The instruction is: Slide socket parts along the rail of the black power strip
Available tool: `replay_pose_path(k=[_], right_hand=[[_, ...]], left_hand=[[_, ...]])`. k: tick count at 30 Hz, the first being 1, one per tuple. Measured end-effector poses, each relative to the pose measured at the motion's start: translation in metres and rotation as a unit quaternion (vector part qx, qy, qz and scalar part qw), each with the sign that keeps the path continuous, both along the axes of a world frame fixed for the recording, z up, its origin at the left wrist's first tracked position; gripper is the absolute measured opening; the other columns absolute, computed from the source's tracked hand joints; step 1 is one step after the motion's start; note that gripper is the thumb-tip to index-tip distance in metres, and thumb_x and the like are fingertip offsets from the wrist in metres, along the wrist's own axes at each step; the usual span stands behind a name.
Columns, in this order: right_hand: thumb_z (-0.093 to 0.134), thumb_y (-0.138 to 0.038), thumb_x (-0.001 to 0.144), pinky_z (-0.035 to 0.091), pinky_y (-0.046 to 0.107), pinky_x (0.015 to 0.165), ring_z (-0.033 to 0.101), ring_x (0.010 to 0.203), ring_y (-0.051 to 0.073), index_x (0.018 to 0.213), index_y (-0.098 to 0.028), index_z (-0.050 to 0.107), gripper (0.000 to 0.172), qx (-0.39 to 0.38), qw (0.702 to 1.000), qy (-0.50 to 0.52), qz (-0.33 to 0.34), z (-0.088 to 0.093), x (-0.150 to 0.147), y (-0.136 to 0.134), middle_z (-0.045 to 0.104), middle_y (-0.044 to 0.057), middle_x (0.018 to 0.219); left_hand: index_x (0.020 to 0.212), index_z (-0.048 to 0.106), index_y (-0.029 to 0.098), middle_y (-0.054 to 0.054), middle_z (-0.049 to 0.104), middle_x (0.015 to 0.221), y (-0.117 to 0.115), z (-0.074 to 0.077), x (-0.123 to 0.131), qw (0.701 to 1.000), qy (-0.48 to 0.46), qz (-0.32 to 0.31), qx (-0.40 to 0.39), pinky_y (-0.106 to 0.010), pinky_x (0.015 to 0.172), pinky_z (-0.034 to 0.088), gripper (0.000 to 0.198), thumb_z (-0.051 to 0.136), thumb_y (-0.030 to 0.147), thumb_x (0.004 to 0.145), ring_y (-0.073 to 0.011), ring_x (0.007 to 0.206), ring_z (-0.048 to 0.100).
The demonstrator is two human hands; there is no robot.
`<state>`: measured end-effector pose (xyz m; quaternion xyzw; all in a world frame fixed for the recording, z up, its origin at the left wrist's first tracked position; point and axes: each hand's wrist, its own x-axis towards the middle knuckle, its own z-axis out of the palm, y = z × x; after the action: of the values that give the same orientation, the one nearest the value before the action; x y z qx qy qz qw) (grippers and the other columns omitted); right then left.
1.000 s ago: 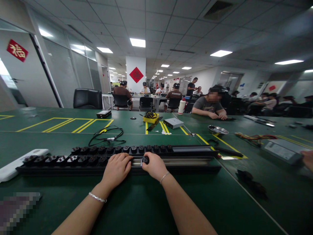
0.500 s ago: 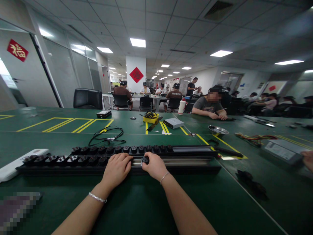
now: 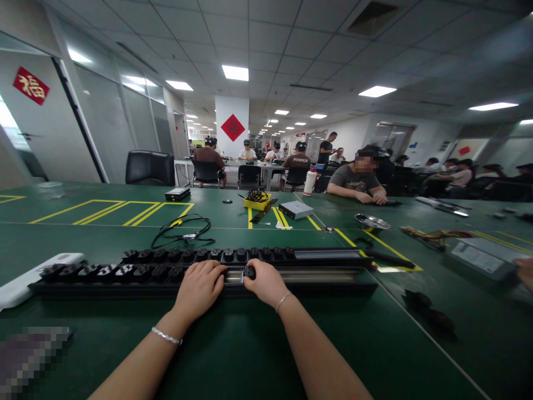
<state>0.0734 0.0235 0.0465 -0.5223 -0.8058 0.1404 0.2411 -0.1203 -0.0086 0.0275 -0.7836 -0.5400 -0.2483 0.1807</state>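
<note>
Indoors, green table (image 3: 241, 350), ceiling lights (image 3: 377, 91), right hand (image 3: 265, 283) pinching black module (image 3: 250, 271), left hand (image 3: 201, 284), hold unclear

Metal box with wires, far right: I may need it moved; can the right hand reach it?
Probably not: the right hand is pinching a small black piece at the near rail, and the metal box lies off to its right, beside another person's hand.

Head cam only, fwd & dn, close over green tbl (image 3: 233, 355).
</note>
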Motion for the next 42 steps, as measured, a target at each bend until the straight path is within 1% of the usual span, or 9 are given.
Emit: replay_pose_path(k=[4, 10, 15, 21, 27, 34, 42], right_hand=[[0.058, -0.034, 0.072, 0.04, 0.026, 0.078, 0.058, 0.088, 0.017, 0.1, -0.021, 0.06, 0.031, -0.009, 1.0, 0.0, 0.03, 0.002, 0.0061, 0.0023, 0.065, 0.005, 0.094], [0.057, -0.032, 0.072, 0.04, 0.026, 0.078, 0.058, 0.09, 0.018, 0.102, -0.019, 0.059, 0.032, -0.011, 0.999, 0.006, 0.038, 0.0012, 0.0076, 0.0035, 0.065, 0.006, 0.095], [0.057, -0.032, 0.073, 0.04, 0.025, 0.079, 0.058, 0.089, 0.017, 0.103, -0.02, 0.059, 0.032, -0.018, 0.999, -0.002, 0.03, 0.0023, 0.0068, 0.0027, 0.065, 0.006, 0.095], [0.057, -0.032, 0.071, 0.04, 0.026, 0.078, 0.058, 0.088, 0.018, 0.101, -0.02, 0.059, 0.033, -0.006, 1.0, 0.001, 0.021, 0.0028, 0.0057, 0.0018, 0.065, 0.006, 0.094], [0.057, -0.031, 0.07, 0.04, 0.026, 0.078, 0.058, 0.087, 0.017, 0.101, -0.02, 0.059, 0.033, -0.022, 1.0, 0.001, 0.012, 0.0042, 0.0058, 0.0011, 0.064, 0.006, 0.094], [0.057, -0.031, 0.07, 0.04, 0.026, 0.078, 0.058, 0.088, 0.017, 0.1, -0.02, 0.06, 0.032, -0.017, 1.0, 0.001, 0.015, 0.0041, 0.0062, 0.0019, 0.064, 0.006, 0.093], [0.058, -0.03, 0.07, 0.04, 0.025, 0.077, 0.058, 0.088, 0.017, 0.1, -0.02, 0.06, 0.032, -0.034, 0.999, 0.001, 0.014, 0.0072, 0.0071, 0.0014, 0.065, 0.006, 0.093]], left_hand=[[0.102, 0.06, 0.024, -0.005, 0.062, 0.101, -0.0012, 0.0015, 0.0009, 1.0, 0.001, 0.003, -0.003, -0.037, 0.084, 0.037, 0.026, 0.04, 0.028, 0.086, -0.0198, 0.096, 0.056], [0.101, 0.061, 0.024, -0.004, 0.063, 0.101, -0.0006, -0.0002, -0.0003, 1.0, 0.002, 0.0, 0.007, -0.037, 0.083, 0.037, 0.026, 0.041, 0.027, 0.085, -0.0199, 0.095, 0.056], [0.101, 0.061, 0.024, -0.005, 0.063, 0.1, 0.0001, -0.0007, -0.0011, 1.0, 0.002, -0.004, 0.009, -0.036, 0.083, 0.038, 0.026, 0.041, 0.027, 0.085, -0.02, 0.095, 0.056], [0.101, 0.061, 0.024, -0.005, 0.063, 0.1, 0.0005, -0.0002, -0.0009, 1.0, 0.004, -0.007, 0.011, -0.037, 0.084, 0.037, 0.026, 0.04, 0.027, 0.085, -0.0203, 0.095, 0.056], [0.101, 0.061, 0.024, -0.005, 0.063, 0.099, -0.0003, -0.0001, -0.001, 1.0, 0.016, -0.007, 0.019, -0.036, 0.083, 0.038, 0.026, 0.04, 0.027, 0.085, -0.0203, 0.094, 0.056], [0.1, 0.061, 0.024, -0.005, 0.063, 0.099, -0.0012, 0.0014, 0.0001, 1.0, 0.014, -0.005, 0.017, -0.037, 0.084, 0.038, 0.025, 0.041, 0.027, 0.084, -0.0203, 0.094, 0.056], [0.099, 0.062, 0.024, -0.005, 0.063, 0.097, -0.0011, 0.0017, 0.0, 1.0, 0.002, -0.011, 0.019, -0.038, 0.084, 0.038, 0.026, 0.041, 0.026, 0.084, -0.0207, 0.094, 0.055]])
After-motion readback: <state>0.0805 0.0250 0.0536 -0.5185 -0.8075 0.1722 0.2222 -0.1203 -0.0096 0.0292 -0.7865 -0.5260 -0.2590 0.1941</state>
